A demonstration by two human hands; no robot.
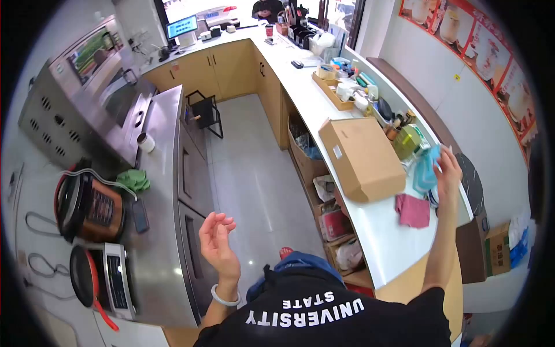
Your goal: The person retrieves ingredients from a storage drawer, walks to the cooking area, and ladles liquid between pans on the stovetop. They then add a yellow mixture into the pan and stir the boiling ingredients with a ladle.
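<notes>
My left hand (218, 246) is raised over the aisle with its fingers apart and nothing in it. Over at the right counter, the curled fingers of my right hand (448, 170) are at the edge of a blue-and-white packet (426, 172); part of the grip is hidden. Left of the packet is a large closed cardboard box (364, 156). A folded pink cloth (413, 210) lies near the counter's edge, below the packet. Behind the box stands a green carton (407, 141).
On the left steel counter (165, 254) are a pressure cooker (95, 208), a red-handled pan (85, 277), a phone (140, 216) and a green cloth (134, 180). A black stool (206, 113) stands in the aisle. Open shelves under the right counter hold bags and boxes. A person (267, 10) is beyond the far counter.
</notes>
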